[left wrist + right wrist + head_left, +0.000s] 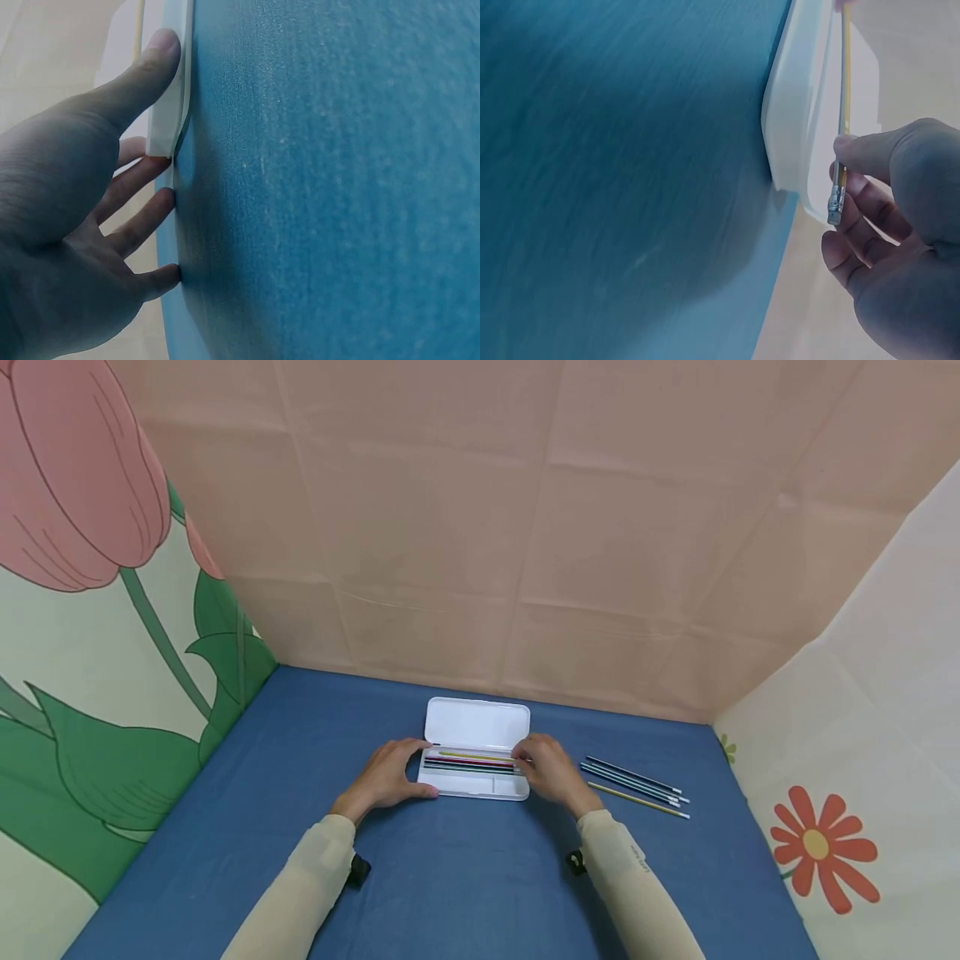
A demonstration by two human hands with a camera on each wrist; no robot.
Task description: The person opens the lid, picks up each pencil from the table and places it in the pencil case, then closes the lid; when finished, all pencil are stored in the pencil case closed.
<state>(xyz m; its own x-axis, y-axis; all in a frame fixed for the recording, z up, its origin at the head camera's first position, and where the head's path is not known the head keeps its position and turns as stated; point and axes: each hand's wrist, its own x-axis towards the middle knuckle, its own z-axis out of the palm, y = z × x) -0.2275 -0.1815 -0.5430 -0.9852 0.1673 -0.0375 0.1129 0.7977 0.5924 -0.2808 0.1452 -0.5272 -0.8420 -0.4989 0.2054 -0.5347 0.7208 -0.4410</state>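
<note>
Blue tabletop [465,877], beige backdrop [480,527]. Forearms angle inward. Left hand [384,774] grips left end of open white case [453,783], thumb on near edge, other fingers spread. Right hand [553,770], wrist bent inward, pinches yellow pencil [846,90] near eraser, over case; dark pencils [465,766] lie inside. Loose pencils [633,782] right.
</note>
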